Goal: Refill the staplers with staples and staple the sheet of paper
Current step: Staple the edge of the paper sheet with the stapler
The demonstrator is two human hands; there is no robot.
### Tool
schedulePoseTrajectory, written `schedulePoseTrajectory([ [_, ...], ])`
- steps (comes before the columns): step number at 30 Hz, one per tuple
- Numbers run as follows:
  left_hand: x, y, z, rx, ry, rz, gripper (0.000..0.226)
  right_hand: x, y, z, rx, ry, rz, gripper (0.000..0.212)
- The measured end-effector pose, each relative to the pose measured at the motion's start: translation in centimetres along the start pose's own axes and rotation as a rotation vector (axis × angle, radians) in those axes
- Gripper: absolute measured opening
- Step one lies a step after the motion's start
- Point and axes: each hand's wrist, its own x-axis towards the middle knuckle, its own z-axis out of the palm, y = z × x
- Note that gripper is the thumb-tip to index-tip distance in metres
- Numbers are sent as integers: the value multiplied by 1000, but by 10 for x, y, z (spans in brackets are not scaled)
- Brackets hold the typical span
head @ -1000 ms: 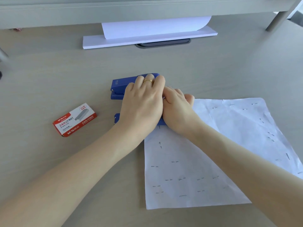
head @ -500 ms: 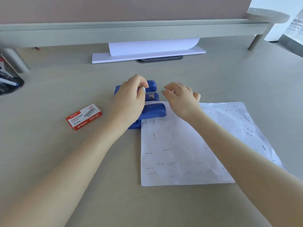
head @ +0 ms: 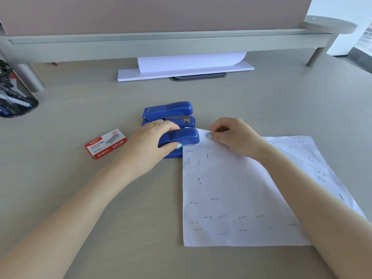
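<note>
On the desk (head: 261, 101), the left hand (head: 149, 146) gripped the near blue stapler (head: 179, 137), fingers curled over its top, its mouth taking the top left corner of the sheet of paper (head: 231, 188). The right hand (head: 235, 137) pinched that corner. A second stapler (head: 169, 112) lay just behind, a staple box (head: 105, 143) to the left.

Left hand (head: 150, 144): fingers and thumb curled in a grip, forearm extended forward. Right hand (head: 234, 135): fingers bent, fingertips pinching.
</note>
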Motion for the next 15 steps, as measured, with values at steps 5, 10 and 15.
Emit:
schedulePoseTrajectory([
  [5, -2, 2, 2, 69, 152, 11, 34, -18, 12, -24, 178, 53, -27, 13],
  [10, -6, 52, 4, -250, 219, -38, 32, -31, 10, -44, 362, 247, -99, 15],
  [15, 18, 73, 17, -316, -76, -155, 30, -34, -5, -63, 480, 378, -151, 14],
])
